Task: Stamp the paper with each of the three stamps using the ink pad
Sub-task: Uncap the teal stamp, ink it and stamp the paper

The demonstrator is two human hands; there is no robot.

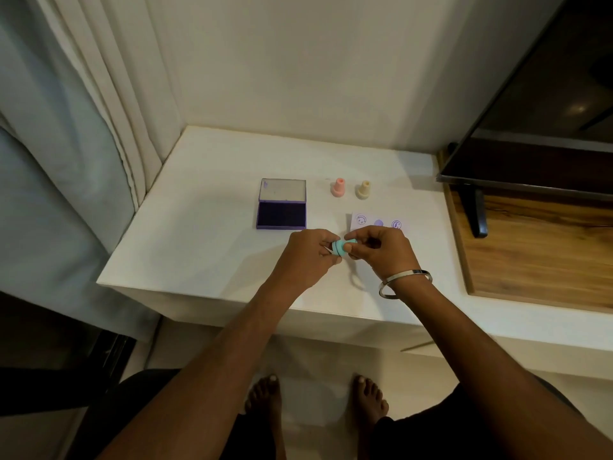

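Both hands hold a teal stamp (341, 246) on its side just above the white table (205, 234). My left hand (306, 257) pinches its wide base end, where a clear cap seems to sit. My right hand (381, 249) grips its handle end. Behind my right hand lies the paper (378, 222), partly hidden, showing three purple stamp marks. A pink stamp (338, 187) and a cream stamp (363, 189) stand upright behind the paper. The purple ink pad (282, 214) lies open to the left of them, its lid folded back.
A dark TV screen (547, 127) on a stand (476, 214) rises at the right over a wooden surface (537, 254). Curtains (83, 127) hang at the left. A wall backs the table. My bare feet (315, 400) stand below the table's front edge.
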